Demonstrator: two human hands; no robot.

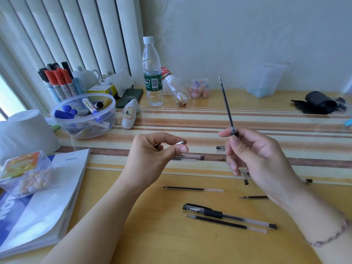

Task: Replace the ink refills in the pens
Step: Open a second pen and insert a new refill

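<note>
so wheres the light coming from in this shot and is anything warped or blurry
Head view: daylight enters from the window behind the blinds at left; the wide lens bows those blinds and stretches the forearms; the refill in the right hand is sharp, while the lower fingers are smeared.

the smooth yellow wooden desk top (152, 235) is showing a soft sheen, and the striped covering (209, 119) across its far half is gleaming like a glossy film. the small silver cone-shaped pen tip (179, 143) is glinting as polished metal. the thin dark ink refill (226, 105) is looking like smooth plastic with a metal point. the capped pen of clear plastic (228, 215) is wearing a matt black rubbery grip. the round transparent plastic tub (83, 115) and the clear plastic water bottle (152, 73) are shining glossy. the white booklet (47, 197) is looking like smooth paper, and the black bundle (320, 102) is appearing matt, perhaps cloth.
</note>
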